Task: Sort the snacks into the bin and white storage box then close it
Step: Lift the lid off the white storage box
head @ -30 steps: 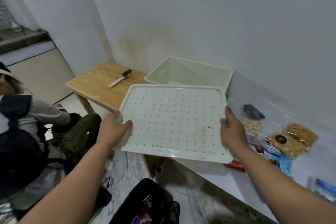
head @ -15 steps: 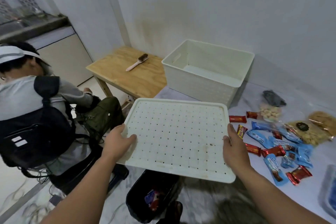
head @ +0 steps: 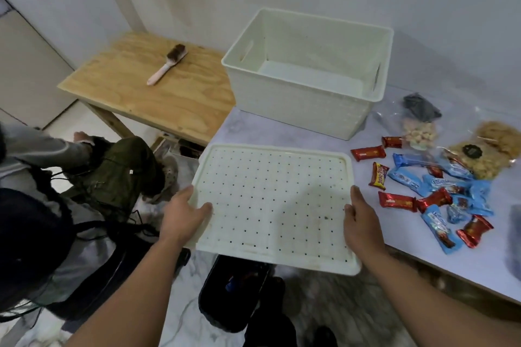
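The left hand [head: 184, 215] and the right hand [head: 362, 224] are each closing a grip on a short edge of the flat white perforated plastic lid [head: 275, 203], thumbs on top, holding it level over the near edge of the pale marbled desk [head: 485, 259]. Beyond it, the empty white plastic storage box [head: 307, 76] is standing open, with red and blue wrapped snacks [head: 439, 191] lying to its right and a black bin [head: 234, 293] sitting on the floor below. Sorting appears not yet begun, so the lid likely needs setting aside next.

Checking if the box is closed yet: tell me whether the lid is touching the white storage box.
Apart. The head view shows bare table between the lid, held by both hands, and the open white storage box.
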